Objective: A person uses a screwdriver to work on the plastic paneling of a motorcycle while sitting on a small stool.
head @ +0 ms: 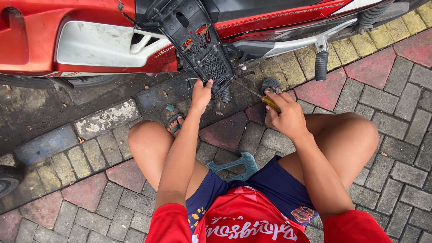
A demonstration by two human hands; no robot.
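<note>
A black plastic panel point(198, 38) with a perforated grille hangs loose from the side of a red motor scooter point(40, 27). My left hand point(200, 93) grips the panel's lower edge. My right hand point(284, 113) is closed around a yellow-handled screwdriver point(269, 102), whose thin shaft points up and left toward the bottom of the panel. I am sitting low on a teal plastic stool point(238, 163), knees spread, feet in sandals under the scooter.
The scooter stands across the top of the view, with a black footpeg point(321, 64) and silver bracket sticking out at the right. Grey, red and yellow paving bricks cover the ground. A dark tyre edge point(6, 180) shows at the far left.
</note>
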